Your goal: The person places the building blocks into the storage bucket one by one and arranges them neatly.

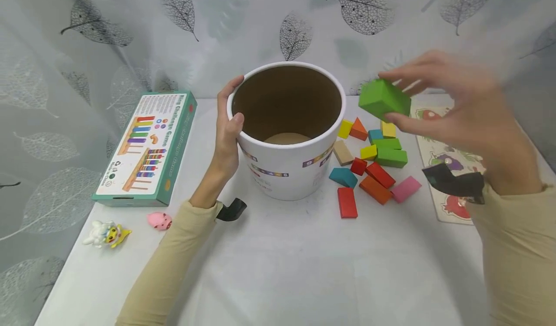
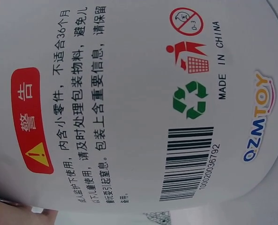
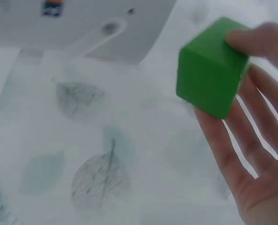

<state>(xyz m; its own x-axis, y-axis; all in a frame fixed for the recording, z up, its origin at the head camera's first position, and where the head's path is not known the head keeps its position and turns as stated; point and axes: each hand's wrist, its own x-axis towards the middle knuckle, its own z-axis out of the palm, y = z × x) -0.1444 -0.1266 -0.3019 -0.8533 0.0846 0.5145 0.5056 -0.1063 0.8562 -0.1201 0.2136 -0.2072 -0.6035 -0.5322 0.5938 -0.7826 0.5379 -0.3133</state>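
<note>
A white round bucket (image 1: pixel 284 171) with a brown inside stands upright in the middle of the table. My left hand (image 1: pixel 228 135) grips its left rim, thumb over the edge. The left wrist view is filled by the printed wall of the bucket (image 2: pixel 139 154), with a barcode and a red warning label. My right hand (image 1: pixel 460 104) pinches a green block (image 1: pixel 384 99) between thumb and fingers, raised in the air to the right of the bucket. In the right wrist view the green block (image 3: pixel 211 70) sits between thumb and fingertips.
Several coloured blocks lie right of the bucket, among them a red block (image 1: pixel 347 203) and a pink block (image 1: pixel 406 189). A wooden picture board (image 1: pixel 451 181) lies at the right. On the left are a game box (image 1: pixel 145 147), a pink pig toy (image 1: pixel 159 220) and small figures (image 1: pixel 106 234).
</note>
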